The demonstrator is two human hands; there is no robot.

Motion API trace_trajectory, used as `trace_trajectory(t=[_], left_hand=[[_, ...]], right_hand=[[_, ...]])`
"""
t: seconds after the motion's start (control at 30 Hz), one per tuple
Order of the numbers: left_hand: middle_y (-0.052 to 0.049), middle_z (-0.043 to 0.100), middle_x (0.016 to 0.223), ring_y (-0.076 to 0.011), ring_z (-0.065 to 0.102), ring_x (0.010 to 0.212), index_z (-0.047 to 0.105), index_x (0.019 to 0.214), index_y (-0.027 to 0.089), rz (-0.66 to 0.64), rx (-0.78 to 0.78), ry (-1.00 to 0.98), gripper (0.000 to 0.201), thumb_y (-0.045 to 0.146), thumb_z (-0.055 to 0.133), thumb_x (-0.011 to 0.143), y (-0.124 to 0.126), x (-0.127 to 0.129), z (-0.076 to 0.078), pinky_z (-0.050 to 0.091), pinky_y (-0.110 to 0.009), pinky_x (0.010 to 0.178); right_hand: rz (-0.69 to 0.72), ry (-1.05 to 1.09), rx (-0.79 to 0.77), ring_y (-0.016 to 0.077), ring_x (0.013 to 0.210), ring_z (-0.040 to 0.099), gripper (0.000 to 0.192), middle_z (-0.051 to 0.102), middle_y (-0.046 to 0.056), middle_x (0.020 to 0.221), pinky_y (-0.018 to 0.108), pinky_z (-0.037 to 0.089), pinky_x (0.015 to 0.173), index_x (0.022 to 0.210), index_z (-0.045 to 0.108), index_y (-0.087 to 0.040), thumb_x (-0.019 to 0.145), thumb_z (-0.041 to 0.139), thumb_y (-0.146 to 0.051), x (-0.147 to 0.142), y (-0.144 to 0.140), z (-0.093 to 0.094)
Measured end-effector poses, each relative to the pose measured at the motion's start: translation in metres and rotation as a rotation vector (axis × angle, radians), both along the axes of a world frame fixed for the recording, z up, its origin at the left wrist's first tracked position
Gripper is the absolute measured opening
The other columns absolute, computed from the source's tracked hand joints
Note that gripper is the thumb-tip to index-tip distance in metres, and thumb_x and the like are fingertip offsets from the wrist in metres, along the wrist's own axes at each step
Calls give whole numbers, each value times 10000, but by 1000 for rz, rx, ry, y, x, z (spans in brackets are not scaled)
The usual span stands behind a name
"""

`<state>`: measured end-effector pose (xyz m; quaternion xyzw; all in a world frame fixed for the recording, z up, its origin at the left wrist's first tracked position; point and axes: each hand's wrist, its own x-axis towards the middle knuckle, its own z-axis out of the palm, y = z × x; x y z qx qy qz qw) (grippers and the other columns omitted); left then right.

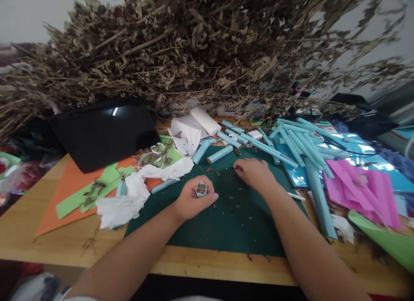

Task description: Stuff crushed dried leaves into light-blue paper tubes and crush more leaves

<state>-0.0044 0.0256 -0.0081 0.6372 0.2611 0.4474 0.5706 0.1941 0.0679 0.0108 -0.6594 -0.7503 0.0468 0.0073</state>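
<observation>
My left hand [194,199] is closed around a short light-blue paper tube [201,189], held upright with its open top showing brown dried bits inside. My right hand [254,172] rests on the dark green cutting mat [226,223] with its fingertips pinched at small dried crumbs [237,168] scattered there. Several more light-blue rolled tubes [220,154] lie just beyond both hands at the mat's far edge.
A big heap of dried leafy branches [200,46] fills the back. A black tray [103,133] leans at the left, with orange and green paper [77,184] and crumpled white tissue [129,202]. Long blue tubes [297,141] and pink paper [362,184] lie right, on the wooden table [64,245].
</observation>
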Motion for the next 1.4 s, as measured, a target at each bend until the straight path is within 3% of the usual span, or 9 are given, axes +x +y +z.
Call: trace_trajectory(t=[0.3, 0.5, 0.57, 0.63, 0.7, 0.83, 1.13, 1.4], left_hand=[[15, 437, 550, -71, 388, 492, 411, 608, 145, -71, 12, 42, 205, 266, 554, 693, -14, 6, 6, 313, -218, 478], [11, 429, 529, -65, 375, 468, 401, 597, 146, -158, 44, 80, 188, 232, 546, 681, -28, 16, 9, 301, -205, 448], [22, 412, 510, -59, 360, 449, 387, 586, 150, -192, 37, 85, 193, 224, 547, 664, -32, 19, 9, 300, -195, 431], [32, 392, 502, -58, 357, 448, 374, 569, 156, -211, 34, 106, 198, 223, 545, 644, -34, 22, 9, 318, -188, 430], [28, 401, 517, -72, 392, 486, 389, 567, 156, -215, 46, 150, 167, 213, 536, 623, -34, 23, 7, 364, -197, 473], [14, 441, 544, -97, 440, 541, 441, 575, 143, -159, 49, 168, 75, 164, 512, 568, -33, 24, 1, 408, -228, 543], [34, 391, 507, -56, 361, 483, 427, 555, 125, -184, -144, 71, 117, 175, 532, 546, -32, 26, 7, 352, -178, 459], [30, 433, 544, -61, 406, 505, 461, 604, 119, -264, -74, 168, 99, 128, 547, 555, -32, 23, 3, 376, -163, 480]], right_hand=[[52, 209, 73, 222, 842, 510, 194, 597, 41, 854, 338, 336, 687, 838, 561, -219, 751, 402, -150, 14, -6, 1], [187, 550, 92, 115, 698, 534, 120, 594, -2, 780, 224, 415, 613, 815, 545, -201, 757, 441, -180, -2, -30, 24], [300, 728, 129, 89, 688, 532, 97, 583, -8, 763, 196, 426, 606, 802, 528, -195, 759, 443, -178, -15, -45, 34], [556, 1026, 164, 84, 690, 530, 83, 578, -3, 741, 202, 425, 617, 776, 519, -183, 742, 463, -132, -28, -59, 41], [758, 1131, 174, 89, 697, 533, 104, 585, 2, 727, 229, 415, 644, 753, 512, -171, 719, 475, -80, -36, -68, 45], [894, 959, 195, 100, 677, 520, 150, 585, 10, 701, 272, 389, 656, 715, 501, -156, 662, 457, -23, -40, -70, 45], [915, 842, 243, 119, 665, 465, 120, 556, 49, 753, 289, 390, 625, 747, 523, -159, 689, 441, -92, -32, -66, 48], [934, 779, 328, 122, 694, 471, 57, 556, 41, 778, 289, 383, 630, 753, 527, -168, 770, 473, -177, -29, -68, 37]])
